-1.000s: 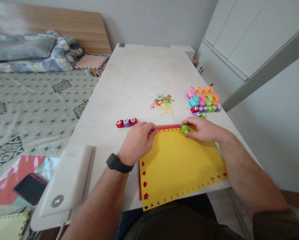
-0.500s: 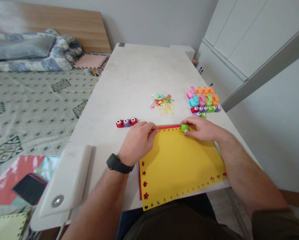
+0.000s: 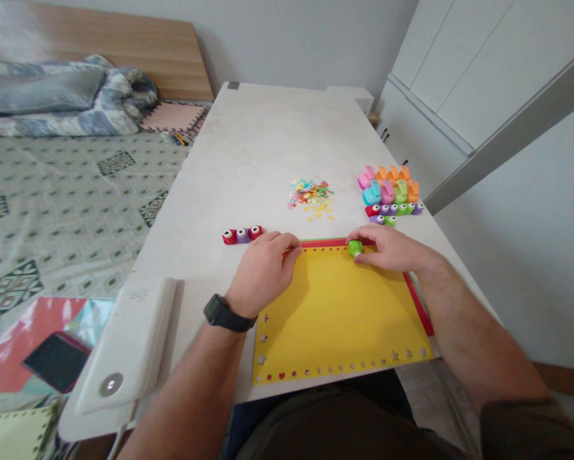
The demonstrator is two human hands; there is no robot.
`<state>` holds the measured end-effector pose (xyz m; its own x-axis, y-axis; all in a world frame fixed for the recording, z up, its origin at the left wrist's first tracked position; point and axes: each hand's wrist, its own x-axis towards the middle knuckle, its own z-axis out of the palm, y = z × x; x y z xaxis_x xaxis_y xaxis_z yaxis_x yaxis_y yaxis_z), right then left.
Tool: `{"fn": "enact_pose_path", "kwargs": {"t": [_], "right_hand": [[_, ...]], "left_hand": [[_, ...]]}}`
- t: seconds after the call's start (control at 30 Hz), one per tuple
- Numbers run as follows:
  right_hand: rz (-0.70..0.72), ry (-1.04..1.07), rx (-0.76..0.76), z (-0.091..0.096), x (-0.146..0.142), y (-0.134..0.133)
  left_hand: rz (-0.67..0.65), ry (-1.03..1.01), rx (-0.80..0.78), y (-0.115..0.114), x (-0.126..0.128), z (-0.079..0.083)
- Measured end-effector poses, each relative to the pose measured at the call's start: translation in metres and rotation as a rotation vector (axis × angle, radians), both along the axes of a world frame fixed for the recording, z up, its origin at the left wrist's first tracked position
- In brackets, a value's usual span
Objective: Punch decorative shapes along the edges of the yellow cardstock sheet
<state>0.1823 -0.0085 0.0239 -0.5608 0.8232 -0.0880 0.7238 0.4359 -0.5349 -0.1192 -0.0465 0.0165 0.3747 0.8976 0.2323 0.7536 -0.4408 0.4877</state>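
**A:** What's on your far left?

**B:** You have a patterned bed (image 3: 52, 198) beside the counter (image 3: 253, 140), with a dark flat slab (image 3: 57, 361) lying on a red and teal sheet (image 3: 9, 364) near its foot. At the counter's near left corner lies a long white device (image 3: 124, 338) with a round silver disc.

**A:** And your left hand (image 3: 263, 275)?

**B:** A black watch (image 3: 224, 313) sits on your wrist. Just beyond your knuckles, three craft punches (image 3: 242, 234) in red and purple stand in a row. Your left fingers (image 3: 289, 241) curl over the top left of the yellow sheet (image 3: 335, 313), though you can't tell whether they pinch it.

**A:** Where's the sheet?

**B:** It lies near the counter's near edge, on a red sheet (image 3: 418, 303) that shows along its top and right sides. Small cut-out shapes run along its left and bottom edges.

**A:** What's in your right hand (image 3: 392, 249)?

**B:** Your right fingers (image 3: 364, 234) are closed around a green craft punch (image 3: 355, 248), which sits on the sheet's top edge. Farther up, paper confetti (image 3: 310, 195) lies in a small heap. Toward the counter's right edge, pastel punches (image 3: 390, 188) are bunched behind a row of smaller ones (image 3: 395, 209).
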Motion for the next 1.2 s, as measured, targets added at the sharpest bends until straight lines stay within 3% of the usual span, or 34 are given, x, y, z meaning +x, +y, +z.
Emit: {"fn": "enact_pose_path", "kwargs": {"t": [0.97, 1.2], "right_hand": [[-0.079, -0.007, -0.021, -0.005, -0.010, -0.003], [-0.080, -0.031, -0.014, -0.005, -0.011, -0.003]], "left_hand": [[0.044, 0.004, -0.036, 0.001, -0.001, 0.000], [0.143, 0.075, 0.149, -0.002, 0.005, 0.010]]}}
